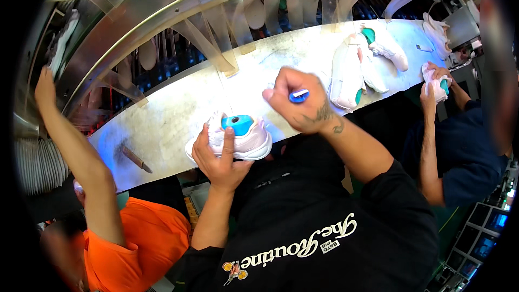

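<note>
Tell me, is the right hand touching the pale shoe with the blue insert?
Apart: the head view shows a strip of tabletop between the shoe and the right hand, which is closed around a blue object.

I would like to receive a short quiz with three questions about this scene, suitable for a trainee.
1. On which side is the hand that holds the pale pink shoe with a thick white sole? A) right; B) left; C) both.
2. True or false: the slim tool with a brown wooden handle lies to the right of the shoe.
3. Fill in: the smooth insert with a round dark hole, set in the shoe's opening, is ____ in colour.

Key: 1. B, the left hand. 2. False; it lies to the left. 3. Blue.
</note>
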A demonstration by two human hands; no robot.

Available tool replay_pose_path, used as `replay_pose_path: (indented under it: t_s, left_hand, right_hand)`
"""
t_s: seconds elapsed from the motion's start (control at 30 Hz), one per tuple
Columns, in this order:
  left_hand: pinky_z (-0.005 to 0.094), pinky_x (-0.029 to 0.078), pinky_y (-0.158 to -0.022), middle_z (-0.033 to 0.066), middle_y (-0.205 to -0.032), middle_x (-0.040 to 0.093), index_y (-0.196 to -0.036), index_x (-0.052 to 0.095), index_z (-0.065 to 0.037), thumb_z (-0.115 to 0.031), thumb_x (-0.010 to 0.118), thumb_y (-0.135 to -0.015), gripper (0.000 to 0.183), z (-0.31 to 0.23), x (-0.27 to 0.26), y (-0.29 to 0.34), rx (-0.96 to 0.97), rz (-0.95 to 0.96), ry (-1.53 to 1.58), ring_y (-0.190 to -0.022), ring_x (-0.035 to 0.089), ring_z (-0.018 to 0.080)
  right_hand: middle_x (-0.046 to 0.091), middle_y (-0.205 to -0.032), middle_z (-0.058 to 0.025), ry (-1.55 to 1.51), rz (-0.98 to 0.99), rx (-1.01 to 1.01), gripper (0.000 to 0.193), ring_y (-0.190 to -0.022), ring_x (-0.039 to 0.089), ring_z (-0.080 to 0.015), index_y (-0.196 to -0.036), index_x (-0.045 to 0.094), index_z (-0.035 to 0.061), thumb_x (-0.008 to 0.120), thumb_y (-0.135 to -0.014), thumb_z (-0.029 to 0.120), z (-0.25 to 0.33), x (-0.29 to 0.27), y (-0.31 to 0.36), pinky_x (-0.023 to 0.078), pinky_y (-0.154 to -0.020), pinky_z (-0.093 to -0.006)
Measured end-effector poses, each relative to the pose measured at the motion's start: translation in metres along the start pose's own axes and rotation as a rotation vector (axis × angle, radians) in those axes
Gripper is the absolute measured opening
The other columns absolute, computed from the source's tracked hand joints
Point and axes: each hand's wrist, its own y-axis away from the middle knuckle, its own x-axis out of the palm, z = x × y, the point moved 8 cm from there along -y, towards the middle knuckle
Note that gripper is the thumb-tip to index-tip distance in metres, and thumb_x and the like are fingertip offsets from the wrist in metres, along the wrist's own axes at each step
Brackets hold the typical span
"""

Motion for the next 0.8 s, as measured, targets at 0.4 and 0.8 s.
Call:
replay_pose_path:
  t_s: [0.4, 0.8]
  left_hand:
    - [0.0516, 0.055, -0.109, 0.0322, -0.157, 0.048, -0.166, 0.047, -0.011, -0.028, 0.107, -0.064, 0.12, 0.029, -0.002, 0.01, -0.096, -0.153, 0.586, -0.137, 0.06, 0.0448]
    - [0.048, 0.057, -0.108, 0.0284, -0.154, 0.05, -0.163, 0.054, -0.013, -0.022, 0.109, -0.06, 0.117, 0.023, 0.001, -0.004, -0.068, 0.025, 0.823, -0.136, 0.062, 0.0431]
  right_hand:
    - [0.048, -0.162, -0.0263, -0.447, 0.583, 0.121, 0.138, -0.15, 0.051, -0.0395, -0.174, 0.018, 0.0094, 0.105, -0.07, 0.034, -0.046, 0.056, 0.023, 0.044, -0.122, -0.0488]
    - [0.032, -0.165, -0.0159, -0.645, 0.724, 0.205, 0.117, -0.141, 0.053, -0.0312, -0.166, 0.029, 0.0184, 0.101, -0.073, 0.026, -0.021, 0.11, 0.044, 0.046, -0.116, -0.0426]
